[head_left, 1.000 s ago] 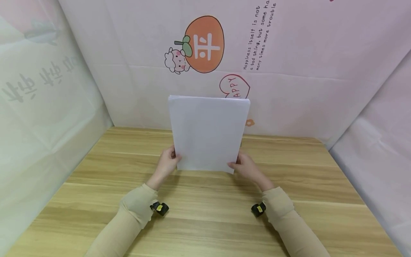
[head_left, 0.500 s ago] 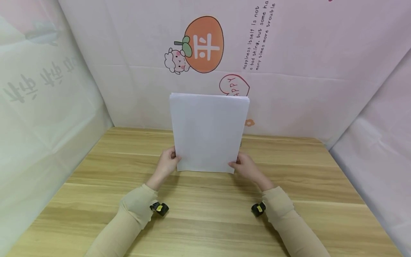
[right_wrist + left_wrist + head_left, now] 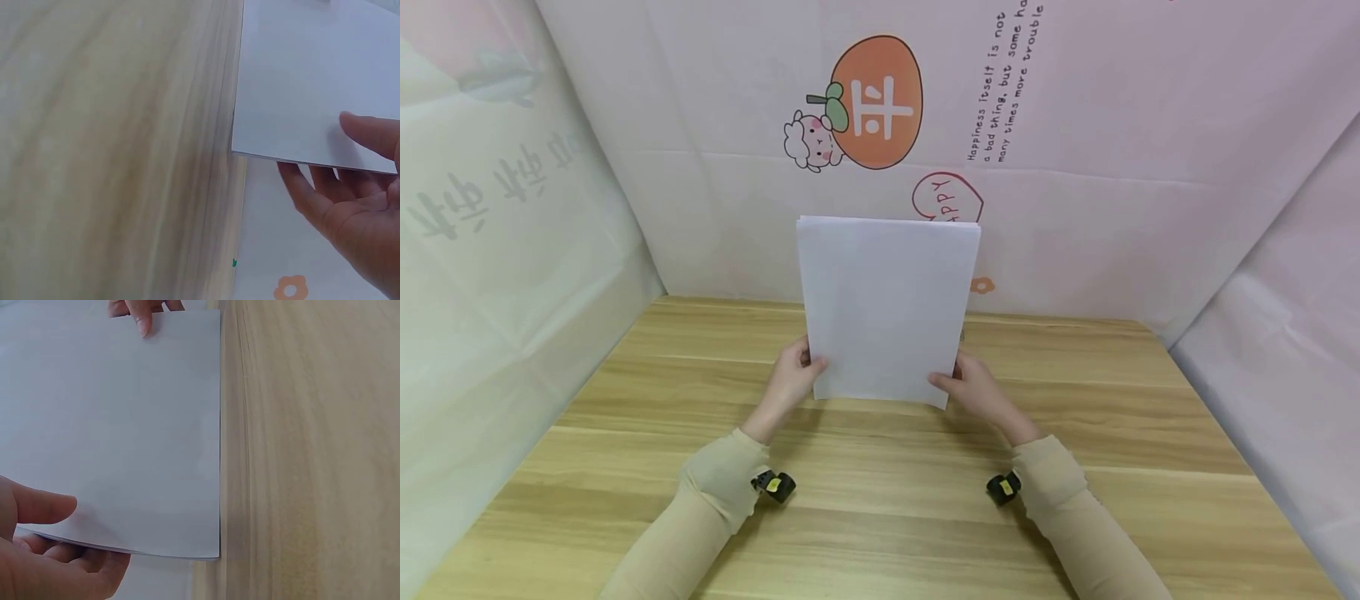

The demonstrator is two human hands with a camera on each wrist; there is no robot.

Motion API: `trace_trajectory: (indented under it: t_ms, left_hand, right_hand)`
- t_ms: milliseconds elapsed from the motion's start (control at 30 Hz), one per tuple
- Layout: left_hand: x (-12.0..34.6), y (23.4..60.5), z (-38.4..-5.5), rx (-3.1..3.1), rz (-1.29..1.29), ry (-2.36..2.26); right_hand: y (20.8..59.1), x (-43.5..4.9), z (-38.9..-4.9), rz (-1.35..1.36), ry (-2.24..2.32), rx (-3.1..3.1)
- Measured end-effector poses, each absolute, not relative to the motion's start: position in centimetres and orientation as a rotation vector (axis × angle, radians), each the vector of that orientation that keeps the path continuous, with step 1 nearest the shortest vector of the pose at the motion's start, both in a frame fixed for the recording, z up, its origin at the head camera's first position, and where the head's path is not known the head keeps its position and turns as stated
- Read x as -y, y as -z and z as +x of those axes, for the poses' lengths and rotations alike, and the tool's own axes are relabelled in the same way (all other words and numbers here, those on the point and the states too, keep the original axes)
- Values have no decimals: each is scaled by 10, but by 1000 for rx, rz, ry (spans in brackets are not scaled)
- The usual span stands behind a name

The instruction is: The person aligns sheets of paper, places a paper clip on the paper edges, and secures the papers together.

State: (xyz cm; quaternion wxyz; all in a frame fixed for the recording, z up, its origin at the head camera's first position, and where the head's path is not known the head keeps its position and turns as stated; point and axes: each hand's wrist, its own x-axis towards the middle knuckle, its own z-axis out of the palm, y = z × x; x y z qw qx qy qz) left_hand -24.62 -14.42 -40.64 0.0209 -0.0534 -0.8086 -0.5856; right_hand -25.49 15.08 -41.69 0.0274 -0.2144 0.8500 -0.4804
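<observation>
A stack of white paper [image 3: 886, 308] stands nearly upright over the middle of the table, its blank face toward me. Its top edges are slightly uneven. My left hand [image 3: 792, 372] grips the lower left edge, thumb on the front and fingers behind, as the left wrist view shows of the same hand [image 3: 56, 550]. On the lower right edge my right hand [image 3: 976, 387] holds the stack in a like way. In the right wrist view, that hand [image 3: 362, 200] has its thumb over the front face and its fingers curled behind. Whether the bottom edge touches the table is unclear.
The wood-grain table [image 3: 880, 517] spreads out around the hands. A printed white-pink cloth [image 3: 1120, 225] hangs behind its far edge, and a white cloth [image 3: 535, 275] hangs on the left. Small black cameras sit at both wrists, the left camera [image 3: 778, 487] among them.
The top edge of the paper stack has risen a little, and its upper right corner has shifted slightly left. Both thumbs lie a bit higher on the front face. The arms have stayed in place.
</observation>
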Motion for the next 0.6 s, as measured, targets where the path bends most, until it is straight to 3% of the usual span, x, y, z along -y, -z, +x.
trace_trajectory:
  t_ms: [600]
  left_hand:
    - [141, 403, -245, 2356, -161, 1929]
  right_hand:
    - [415, -145, -256, -579, 1725, -2573]
